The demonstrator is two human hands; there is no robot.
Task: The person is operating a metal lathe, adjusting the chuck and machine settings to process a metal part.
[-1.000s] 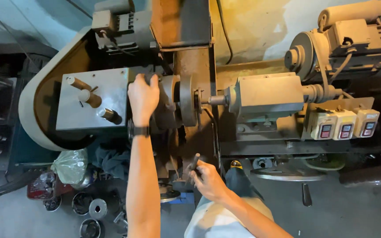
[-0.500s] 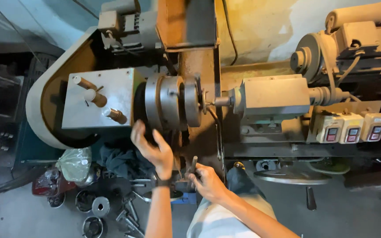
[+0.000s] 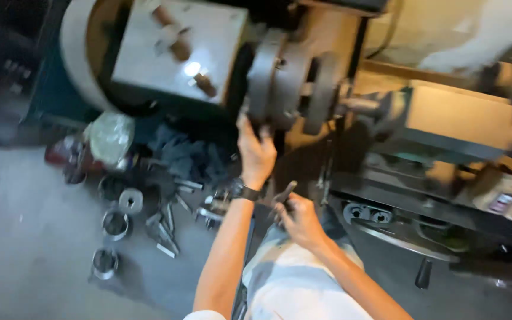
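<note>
A metalworking shop, this: a big worn grey lathe (image 3: 303, 77) with its round steel chuck (image 3: 280, 83) fills the view, while short steel rings (image 3: 115, 224) and loose metal offcuts (image 3: 167, 228) litter the dusty concrete floor (image 3: 25, 237).

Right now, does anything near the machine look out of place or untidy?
Yes: metal rings and loose metal pieces lie scattered on the floor below the lathe, left of the left hand.

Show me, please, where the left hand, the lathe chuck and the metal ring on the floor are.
left hand (image 3: 256, 151), head view, back of the hand.
lathe chuck (image 3: 280, 77), head view, outer side.
metal ring (image 3: 115, 225), head view, its rim.
</note>
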